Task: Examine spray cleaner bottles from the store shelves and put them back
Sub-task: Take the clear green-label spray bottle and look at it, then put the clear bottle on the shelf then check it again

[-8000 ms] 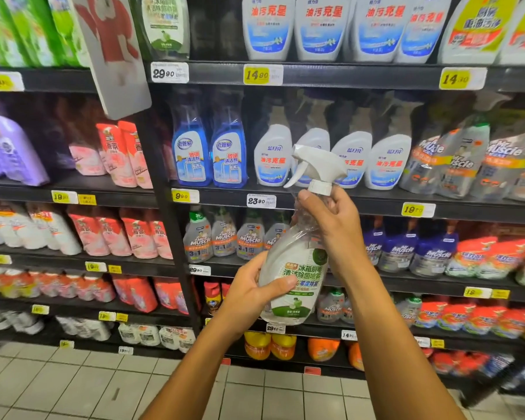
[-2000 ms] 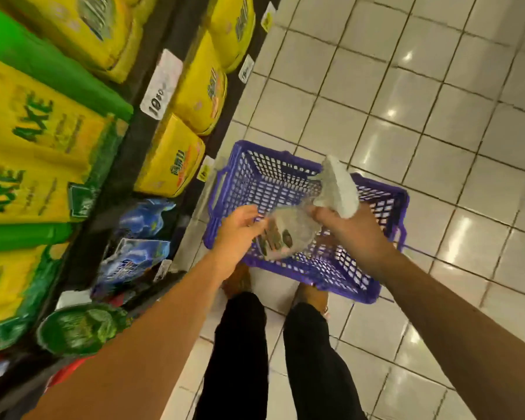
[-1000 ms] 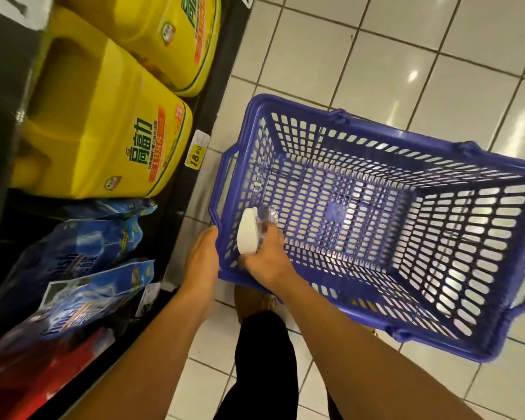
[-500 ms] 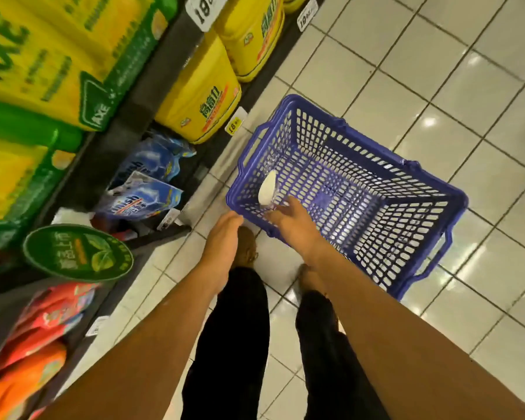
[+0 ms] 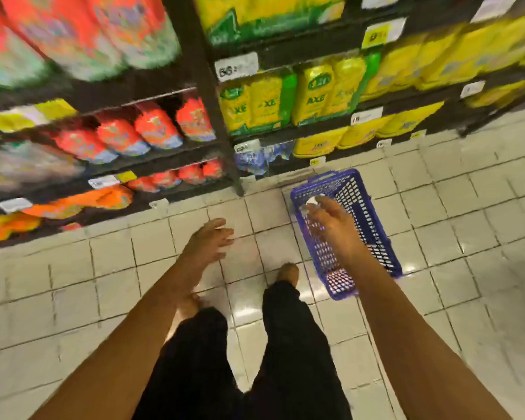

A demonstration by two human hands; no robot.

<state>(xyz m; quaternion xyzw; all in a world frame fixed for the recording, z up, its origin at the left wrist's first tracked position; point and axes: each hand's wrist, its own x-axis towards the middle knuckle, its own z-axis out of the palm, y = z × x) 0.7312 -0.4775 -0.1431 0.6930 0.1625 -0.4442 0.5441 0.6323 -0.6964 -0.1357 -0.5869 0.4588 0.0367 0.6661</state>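
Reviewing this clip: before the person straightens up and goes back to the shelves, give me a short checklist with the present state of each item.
1. Spray bottle inside the blue basket: ok, its white trigger head shows within the near end.
2. Right hand free of the bottle: cannot tell, the fingers look relaxed above it, but blur hides whether they touch.
3. Left hand free: ok, fingers loosely spread over the floor tiles, holding nothing.
4. Basket standing on the floor: ok, beside the shelving, right of the feet.
5. Bottle upright or lying: cannot tell, its body is hidden by the hand and motion blur.
6. Shelf stock readable: not ok, the frame is smeared.
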